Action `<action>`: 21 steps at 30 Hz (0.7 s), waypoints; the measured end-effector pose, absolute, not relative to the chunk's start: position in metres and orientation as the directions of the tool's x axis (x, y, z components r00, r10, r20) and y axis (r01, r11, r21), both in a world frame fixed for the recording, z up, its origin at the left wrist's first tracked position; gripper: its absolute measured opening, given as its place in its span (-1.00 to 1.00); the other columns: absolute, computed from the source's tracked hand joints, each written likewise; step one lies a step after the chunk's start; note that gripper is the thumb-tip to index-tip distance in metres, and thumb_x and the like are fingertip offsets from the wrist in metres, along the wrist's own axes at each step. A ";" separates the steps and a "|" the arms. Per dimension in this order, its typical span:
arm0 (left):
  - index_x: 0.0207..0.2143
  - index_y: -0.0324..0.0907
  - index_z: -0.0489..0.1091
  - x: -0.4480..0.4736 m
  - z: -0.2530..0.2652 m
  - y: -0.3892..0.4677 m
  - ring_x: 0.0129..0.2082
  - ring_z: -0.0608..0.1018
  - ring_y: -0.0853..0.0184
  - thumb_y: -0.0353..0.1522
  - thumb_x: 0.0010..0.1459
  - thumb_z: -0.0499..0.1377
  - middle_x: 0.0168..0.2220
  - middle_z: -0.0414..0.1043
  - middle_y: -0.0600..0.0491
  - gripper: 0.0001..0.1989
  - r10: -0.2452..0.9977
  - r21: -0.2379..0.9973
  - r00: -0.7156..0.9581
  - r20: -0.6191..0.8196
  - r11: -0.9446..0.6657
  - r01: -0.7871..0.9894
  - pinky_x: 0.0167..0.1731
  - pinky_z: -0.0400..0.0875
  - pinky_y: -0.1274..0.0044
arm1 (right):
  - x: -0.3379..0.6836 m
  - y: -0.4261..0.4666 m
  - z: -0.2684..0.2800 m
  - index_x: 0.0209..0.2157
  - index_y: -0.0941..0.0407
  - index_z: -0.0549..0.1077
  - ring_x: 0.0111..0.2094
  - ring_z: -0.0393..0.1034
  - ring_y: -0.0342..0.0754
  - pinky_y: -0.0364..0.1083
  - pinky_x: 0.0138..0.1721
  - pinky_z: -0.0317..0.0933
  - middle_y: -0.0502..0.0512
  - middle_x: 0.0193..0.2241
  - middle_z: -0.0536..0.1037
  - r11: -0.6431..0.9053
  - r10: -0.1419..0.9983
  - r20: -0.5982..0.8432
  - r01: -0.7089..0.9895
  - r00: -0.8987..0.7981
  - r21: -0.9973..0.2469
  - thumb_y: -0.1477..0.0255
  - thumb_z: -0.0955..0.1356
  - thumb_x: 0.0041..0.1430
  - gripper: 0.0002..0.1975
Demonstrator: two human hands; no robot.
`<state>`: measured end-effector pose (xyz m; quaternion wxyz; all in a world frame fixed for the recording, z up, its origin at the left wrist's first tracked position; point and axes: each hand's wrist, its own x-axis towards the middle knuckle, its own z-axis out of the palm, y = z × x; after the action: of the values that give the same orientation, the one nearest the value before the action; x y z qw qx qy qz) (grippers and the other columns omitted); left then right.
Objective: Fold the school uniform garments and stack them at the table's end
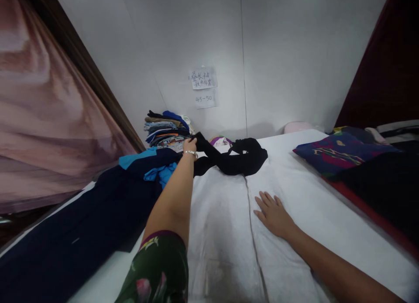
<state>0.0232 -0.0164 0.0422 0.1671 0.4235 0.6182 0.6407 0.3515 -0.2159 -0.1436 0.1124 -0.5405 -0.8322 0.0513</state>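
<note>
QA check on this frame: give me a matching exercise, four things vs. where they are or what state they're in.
1. left hand
2. right hand
3. black garment
4. folded clothes stack

a. against the back wall
b. flat on the white sheet
c. gripping cloth
d. lying crumpled, one end held

Pairs: 1-c, 2-b, 3-d, 4-a

Soft, even light is falling from above onto the white wall and the white bench, leaving them pale grey rather than bright, with no glare. The pink curtain at the left edge is smearing into blur and the straight edges are bowing outward under wide-angle distortion. The dark corner at upper right is sinking into shadow, and the black garment is losing all detail.
</note>
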 end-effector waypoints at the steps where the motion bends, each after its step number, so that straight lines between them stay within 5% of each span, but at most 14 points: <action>1: -0.21 -0.27 0.41 0.025 0.056 -0.015 -0.28 0.50 0.35 -0.35 0.11 0.18 -0.30 0.46 0.05 -0.80 0.736 0.931 -0.579 0.351 -0.210 0.298 -0.21 0.39 0.45 | 0.351 -0.216 -0.143 0.23 0.12 0.17 0.30 -0.17 0.15 0.23 0.22 -0.25 0.23 0.29 0.02 0.411 0.911 0.132 0.888 -0.391 -0.208 0.08 0.04 0.30 -0.38; 5: -0.34 -0.21 0.38 0.044 0.104 -0.031 -0.36 0.47 0.41 -0.39 -0.03 0.20 -0.42 0.42 0.15 -0.86 0.738 0.844 -0.411 0.536 -0.461 0.273 -0.27 0.38 0.57 | 0.351 -0.215 -0.143 0.23 0.13 0.16 0.30 -0.18 0.15 0.22 0.22 -0.26 0.24 0.29 0.01 0.412 0.911 0.129 0.886 -0.392 -0.212 0.08 0.04 0.30 -0.38; 11: -0.33 -0.15 0.37 0.104 0.135 -0.135 -0.27 0.50 0.34 -0.41 -0.04 0.18 -0.36 0.47 0.12 -0.85 0.696 0.654 0.113 0.709 -0.709 0.262 -0.18 0.39 0.46 | 0.350 -0.215 -0.138 0.24 0.15 0.16 0.29 -0.18 0.18 0.22 0.22 -0.28 0.26 0.29 0.01 0.406 0.914 0.113 0.888 -0.391 -0.217 0.09 0.04 0.30 -0.38; 16: -0.51 -0.12 0.38 0.151 0.099 -0.238 -0.10 0.48 0.29 -0.51 0.01 0.05 -0.41 0.51 0.10 -0.83 0.376 0.481 0.822 0.428 -0.864 0.145 0.11 0.15 0.30 | 0.349 -0.216 -0.131 0.25 0.14 0.13 0.28 -0.14 0.20 0.26 0.19 -0.23 0.26 0.27 0.06 0.419 0.908 0.113 0.884 -0.404 -0.206 0.20 0.10 0.29 -0.44; 21: -0.62 -0.07 0.36 0.170 0.029 -0.283 -0.06 0.44 0.32 -0.54 -0.10 0.11 -0.42 0.50 0.19 -0.80 0.372 0.421 0.916 0.147 -0.862 0.282 0.23 -0.14 0.31 | 0.356 -0.217 -0.129 0.27 0.03 0.09 0.25 -0.07 0.24 0.28 0.20 -0.26 0.19 0.24 0.17 0.530 0.847 0.164 0.822 -0.505 -0.209 0.27 0.20 0.23 -0.41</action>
<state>0.1696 -0.2833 0.0290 0.1998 0.9583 0.1708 0.1125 0.3565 -0.2172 -0.1285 0.1236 -0.4818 -0.8659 0.0521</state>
